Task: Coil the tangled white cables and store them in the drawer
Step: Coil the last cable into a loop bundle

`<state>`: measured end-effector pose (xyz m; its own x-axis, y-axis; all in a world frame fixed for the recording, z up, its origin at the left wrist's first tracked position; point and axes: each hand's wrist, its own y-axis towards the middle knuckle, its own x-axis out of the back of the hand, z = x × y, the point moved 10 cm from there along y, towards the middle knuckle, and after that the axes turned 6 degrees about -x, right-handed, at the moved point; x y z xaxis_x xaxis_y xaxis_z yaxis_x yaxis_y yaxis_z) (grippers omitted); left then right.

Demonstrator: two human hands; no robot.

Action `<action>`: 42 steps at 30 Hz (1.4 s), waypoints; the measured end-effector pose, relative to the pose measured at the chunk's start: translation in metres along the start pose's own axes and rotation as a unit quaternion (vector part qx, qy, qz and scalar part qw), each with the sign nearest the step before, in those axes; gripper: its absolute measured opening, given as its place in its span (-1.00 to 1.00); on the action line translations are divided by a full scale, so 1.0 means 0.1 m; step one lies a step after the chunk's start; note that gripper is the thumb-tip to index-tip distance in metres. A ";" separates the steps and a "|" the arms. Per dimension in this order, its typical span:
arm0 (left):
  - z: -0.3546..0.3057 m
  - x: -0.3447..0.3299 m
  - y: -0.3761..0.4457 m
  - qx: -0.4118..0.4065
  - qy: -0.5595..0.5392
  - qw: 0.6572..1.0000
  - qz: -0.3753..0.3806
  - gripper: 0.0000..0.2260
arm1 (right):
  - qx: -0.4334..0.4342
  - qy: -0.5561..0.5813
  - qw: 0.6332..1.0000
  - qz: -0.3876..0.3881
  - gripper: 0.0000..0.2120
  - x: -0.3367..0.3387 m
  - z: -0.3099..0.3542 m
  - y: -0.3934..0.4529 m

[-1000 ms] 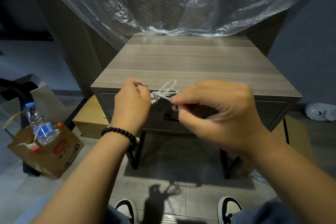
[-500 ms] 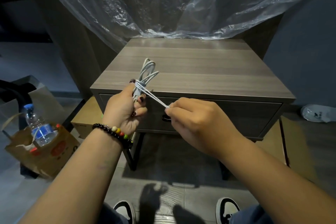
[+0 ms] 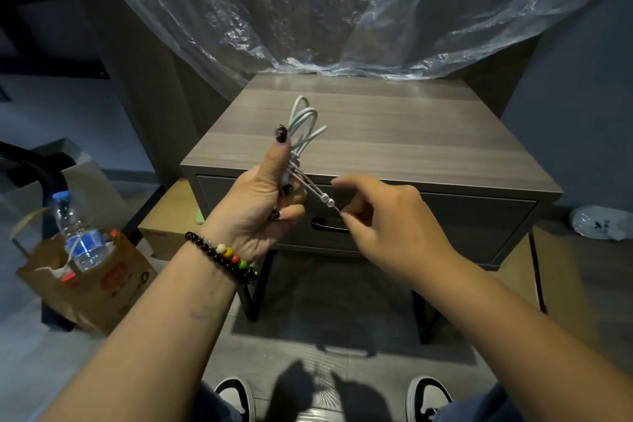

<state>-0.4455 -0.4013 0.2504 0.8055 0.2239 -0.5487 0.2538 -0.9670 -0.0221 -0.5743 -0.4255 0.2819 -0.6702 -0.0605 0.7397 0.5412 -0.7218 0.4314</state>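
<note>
A white cable (image 3: pixel 301 127) is coiled into a small bundle, its loops standing up above my left hand (image 3: pixel 263 206). That hand grips the bundle's wrapped middle, thumb pointing up. Two short cable ends with plugs (image 3: pixel 327 199) stick out to the lower right. My right hand (image 3: pixel 387 226) is right beside them, its index finger lifted and the other fingers loosely curled; a plug tip just meets its fingertips. Both hands hover in front of the grey wooden nightstand (image 3: pixel 394 144). Its drawer (image 3: pixel 462 226) is closed, with a dark handle (image 3: pixel 329 227) behind my right hand.
Clear plastic sheeting (image 3: pixel 325 10) hangs behind the nightstand and touches its back edge. On the floor at left a brown paper bag (image 3: pixel 102 281) holds a water bottle (image 3: pixel 77 233). Cardboard boxes (image 3: pixel 168 226) sit beside the nightstand's black legs. My shoes are at the bottom.
My left hand turned the bundle upright and raised its thumb. My right hand, which was pulling the cable end taut, has loosened its fingers and drifted slightly right and down.
</note>
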 end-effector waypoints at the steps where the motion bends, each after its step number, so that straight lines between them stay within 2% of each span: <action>1: 0.01 -0.05 -0.01 0.001 0.005 1.000 0.026 -0.57 | -0.023 0.004 1.000 0.019 -0.67 -0.04 -0.05 0.02; 4: 0.10 -0.21 -0.07 0.018 0.070 0.990 0.119 -0.44 | -0.071 0.007 0.995 0.070 -0.76 -0.12 -0.16 0.07; 6: 0.16 -0.27 -0.12 0.035 0.121 0.980 0.155 -0.40 | -0.087 0.015 0.993 0.080 -0.78 -0.10 -0.20 0.09; 11: 0.21 -0.33 -0.18 0.056 0.250 0.951 0.176 -0.78 | -0.077 0.008 0.993 0.087 -0.77 0.08 -0.23 0.13; 13: 0.25 -0.34 -0.21 0.069 0.307 0.929 0.194 -0.81 | -0.077 0.014 0.995 0.061 -0.78 0.16 -0.28 0.14; 15: 0.33 -0.29 -0.22 0.085 0.391 0.893 0.205 -0.78 | -0.067 0.011 0.997 0.021 -0.79 0.25 -0.30 0.14; 18: 0.38 -0.13 -0.14 0.080 0.538 0.821 0.172 -0.80 | -0.005 -0.011 1.000 -0.004 -0.77 0.29 -0.17 0.10; 20: 0.36 -0.06 -0.06 0.064 0.582 0.799 0.140 -0.74 | 0.053 -0.021 0.998 -0.025 -0.77 0.30 -0.04 0.05; 22: 0.28 -0.01 0.00 0.037 0.605 0.788 0.107 -0.72 | 0.093 -0.015 0.994 -0.053 -0.79 0.33 0.07 0.02; 28: 0.08 0.04 0.06 -0.041 0.622 0.781 0.036 -0.79 | 0.136 0.018 0.984 -0.109 -0.79 0.44 0.22 -0.04; 30: 0.03 0.03 0.06 -0.063 0.606 0.793 0.017 -0.80 | 0.146 0.023 0.981 -0.122 -0.79 0.45 0.27 -0.05; 31: 0.01 0.04 0.06 -0.068 0.583 0.809 0.007 -0.79 | 0.147 0.028 0.981 -0.127 -0.79 0.45 0.28 -0.05; 34: -0.02 0.07 0.05 -0.062 0.452 0.890 -0.018 -0.78 | 0.135 0.052 0.981 -0.129 -0.81 0.44 0.27 -0.05; 36: -0.01 0.08 0.04 -0.051 0.375 0.925 -0.029 -0.81 | 0.123 0.080 0.981 -0.131 -0.82 0.43 0.27 -0.06; 40: 0.06 0.08 0.02 -0.033 0.278 0.959 -0.047 -0.83 | 0.106 0.116 0.982 -0.106 -0.83 0.32 0.31 -0.06; 42: 0.10 0.06 0.01 -0.023 0.241 0.969 -0.051 -0.84 | 0.063 0.144 0.984 -0.081 -0.81 0.26 0.25 -0.04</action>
<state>-0.4452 -0.4025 0.2387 0.9288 0.3593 -0.0905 0.3597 -0.9330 -0.0117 -0.5811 -0.4069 0.3118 -0.8592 -0.1586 0.4864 0.4625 -0.6473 0.6059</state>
